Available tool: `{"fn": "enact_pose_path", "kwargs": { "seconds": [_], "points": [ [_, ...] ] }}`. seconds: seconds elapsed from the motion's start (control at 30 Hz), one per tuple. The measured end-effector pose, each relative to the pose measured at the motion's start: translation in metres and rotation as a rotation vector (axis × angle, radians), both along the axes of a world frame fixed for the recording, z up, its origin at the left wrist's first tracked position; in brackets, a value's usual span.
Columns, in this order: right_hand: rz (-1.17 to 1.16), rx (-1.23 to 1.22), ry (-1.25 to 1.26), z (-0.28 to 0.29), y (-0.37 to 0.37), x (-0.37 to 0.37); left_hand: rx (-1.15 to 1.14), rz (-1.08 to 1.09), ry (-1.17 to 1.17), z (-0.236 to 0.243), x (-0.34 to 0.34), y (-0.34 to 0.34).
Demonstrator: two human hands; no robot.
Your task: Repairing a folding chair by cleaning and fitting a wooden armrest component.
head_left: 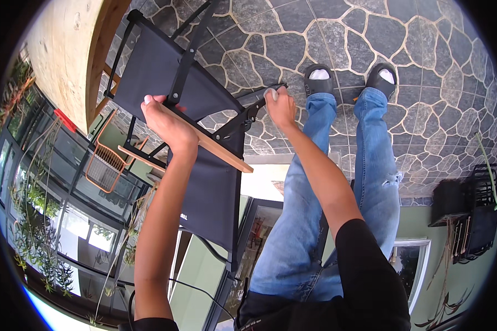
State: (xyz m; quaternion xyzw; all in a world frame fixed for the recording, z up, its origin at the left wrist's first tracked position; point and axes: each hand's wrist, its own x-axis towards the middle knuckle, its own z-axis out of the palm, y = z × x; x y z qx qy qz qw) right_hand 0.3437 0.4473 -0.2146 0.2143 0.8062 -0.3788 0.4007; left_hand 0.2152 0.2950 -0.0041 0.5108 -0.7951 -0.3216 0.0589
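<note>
A folding chair with dark fabric (210, 193) and black metal bars tilts in front of me, left of my legs. My left hand (171, 127) is closed around its wooden armrest (225, 155), the thumb up and the fingertips partly hidden behind the frame. To the right, my right hand (280, 107) is closed on the end of a black bar (252, 113) that joins the chair frame near the armrest. A small pale spot shows at those fingertips; I cannot make out what it is.
A light wooden tabletop (61, 55) stands at the upper left. An orange-framed chair (106, 160) is beyond it, near hanging plants (44, 248). My sandalled feet (318, 80) stand on stone-patterned floor (281, 52). A dark rack (469, 215) is at the far right.
</note>
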Motion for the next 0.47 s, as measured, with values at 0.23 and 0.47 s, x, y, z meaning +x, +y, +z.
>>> {"fn": "enact_pose_path", "kwargs": {
  "seconds": [0.23, 0.47],
  "points": [
    [0.024, -0.259, -0.009, 0.009, 0.000, 0.021, -0.041, 0.023, 0.001, 0.009, -0.003, 0.002],
    [0.188, 0.073, -0.364, -0.063, 0.046, 0.024, -0.057, -0.056, -0.035, 0.004, 0.000, -0.004]
  ]
}}
